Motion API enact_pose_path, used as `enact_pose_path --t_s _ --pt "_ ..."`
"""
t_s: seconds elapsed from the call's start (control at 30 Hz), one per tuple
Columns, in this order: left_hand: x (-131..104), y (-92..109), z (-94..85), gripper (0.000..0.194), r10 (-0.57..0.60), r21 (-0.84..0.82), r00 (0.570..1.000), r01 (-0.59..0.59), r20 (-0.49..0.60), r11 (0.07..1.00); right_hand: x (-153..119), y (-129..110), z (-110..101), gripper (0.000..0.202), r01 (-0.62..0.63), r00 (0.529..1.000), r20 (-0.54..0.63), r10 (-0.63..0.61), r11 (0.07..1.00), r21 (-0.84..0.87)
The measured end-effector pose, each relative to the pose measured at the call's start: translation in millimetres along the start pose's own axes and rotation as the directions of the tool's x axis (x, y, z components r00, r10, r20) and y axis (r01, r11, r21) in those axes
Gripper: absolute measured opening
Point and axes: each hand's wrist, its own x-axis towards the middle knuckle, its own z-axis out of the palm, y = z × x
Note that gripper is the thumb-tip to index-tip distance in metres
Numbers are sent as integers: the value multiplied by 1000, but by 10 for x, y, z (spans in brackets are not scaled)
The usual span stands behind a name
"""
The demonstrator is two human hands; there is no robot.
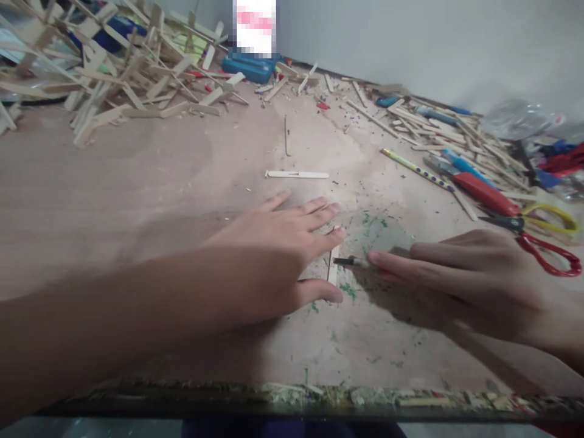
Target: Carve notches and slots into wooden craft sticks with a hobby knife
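My left hand (283, 243) lies on the wooden tabletop with its fingers spread. Its index fingertip and thumb press on a short wooden craft stick (333, 267), which stands lengthwise to me. From the right, my right hand (474, 286) is closed around a small craft knife (350, 262); most of its handle is hidden by the fingers. The dark blade tip meets the stick between the left index finger and thumb. Beyond my left hand, another craft stick (298, 174) with a slit in its middle lies crosswise.
Scissors (522, 225), a red-handled cutter (486, 193) and a yellow patterned pencil (417, 169) lie right. Behind them are loose sticks (483, 146). Joined stick structures (137, 79) fill the back left, beside a blue box (249, 67). Scraps line the front edge (347, 395).
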Motion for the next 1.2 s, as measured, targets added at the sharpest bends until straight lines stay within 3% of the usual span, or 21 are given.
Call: enact_pose_path --t_s 0.23,0.53,0.67,0.8,0.93,1.2 --pt "10 9 -26 91 -4 -14 1000 4 0 1000 84 -96 6 27 -106 992 -49 113 987 118" --pt "14 5 -7 89 1 -14 999 -1 -32 1000 5 -92 124 21 -86 990 -109 90 995 40" --pt "17 12 -27 93 -14 -8 1000 14 10 1000 -43 -69 167 22 -74 988 -135 75 997 14" --pt "-4 -34 -6 94 10 -14 999 -11 -49 1000 -90 -17 223 24 -97 983 -154 104 994 46" --pt "-41 -104 29 91 24 -53 1000 -25 -16 998 -105 32 312 19 -80 976 -192 104 988 129" --pt "-143 -218 151 83 77 -71 987 -88 -140 994 -98 115 432 20 -60 972 -209 108 973 223"
